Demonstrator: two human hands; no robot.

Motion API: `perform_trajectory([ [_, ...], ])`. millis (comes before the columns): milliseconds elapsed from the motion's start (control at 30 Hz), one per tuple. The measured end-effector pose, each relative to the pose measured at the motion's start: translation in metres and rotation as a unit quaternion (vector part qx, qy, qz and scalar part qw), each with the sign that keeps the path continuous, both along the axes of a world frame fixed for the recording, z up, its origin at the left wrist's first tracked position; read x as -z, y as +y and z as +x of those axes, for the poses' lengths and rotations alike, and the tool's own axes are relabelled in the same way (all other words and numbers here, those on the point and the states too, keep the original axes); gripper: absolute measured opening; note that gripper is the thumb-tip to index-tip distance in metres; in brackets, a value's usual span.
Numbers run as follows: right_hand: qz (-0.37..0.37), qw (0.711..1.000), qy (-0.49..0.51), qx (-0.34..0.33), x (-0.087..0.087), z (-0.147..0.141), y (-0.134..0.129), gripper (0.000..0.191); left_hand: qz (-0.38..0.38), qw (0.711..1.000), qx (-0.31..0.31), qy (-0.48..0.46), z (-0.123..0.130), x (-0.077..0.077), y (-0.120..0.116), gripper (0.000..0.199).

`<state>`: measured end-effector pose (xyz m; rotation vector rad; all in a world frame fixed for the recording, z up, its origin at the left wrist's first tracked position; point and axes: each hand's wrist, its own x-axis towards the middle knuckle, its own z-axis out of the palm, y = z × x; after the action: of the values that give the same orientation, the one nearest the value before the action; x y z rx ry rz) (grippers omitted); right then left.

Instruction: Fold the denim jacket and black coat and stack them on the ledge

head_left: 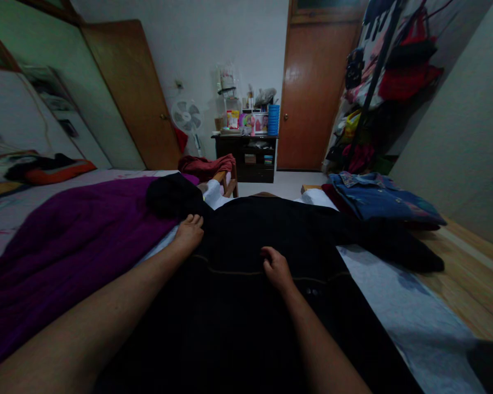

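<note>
We view a dim, slightly grainy scene, darkest toward the corners. A soft sheen marks the closed reddish-brown wooden door (312,98), while the black long-sleeved cloth garment (238,317) swallows nearly all detail. We notice wide-angle stretching tilting the tan-brown wooden door at left (127,82), and softness blurring the edges.
</note>
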<state>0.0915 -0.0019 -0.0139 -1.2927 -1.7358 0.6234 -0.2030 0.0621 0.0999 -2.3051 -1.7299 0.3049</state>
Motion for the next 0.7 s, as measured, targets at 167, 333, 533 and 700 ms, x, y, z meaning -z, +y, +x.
perform_trajectory([
  [167, -0.002, 1.000, -0.005, 0.000, -0.002, -0.001, 0.000, 0.043, -0.059, 0.996, -0.066, -0.010, 0.017, 0.005, 0.008, 0.028],
  [333, -0.001, 1.000, -0.014, 0.002, -0.001, 0.000, 0.000, 0.045, -0.083, 0.993, -0.067, -0.041, 0.052, 0.001, 0.017, 0.030],
  [533, 0.020, 0.994, -0.099, 0.029, 0.004, -0.004, -0.003, 0.041, -0.063, 0.993, -0.042, -0.086, 0.058, -0.005, 0.040, 0.032],
  [700, -0.075, 0.977, -0.201, 0.017, -0.016, -0.012, 0.002, 0.043, -0.126, 0.977, -0.138, -0.101, 0.054, 0.013, 0.076, 0.034],
])
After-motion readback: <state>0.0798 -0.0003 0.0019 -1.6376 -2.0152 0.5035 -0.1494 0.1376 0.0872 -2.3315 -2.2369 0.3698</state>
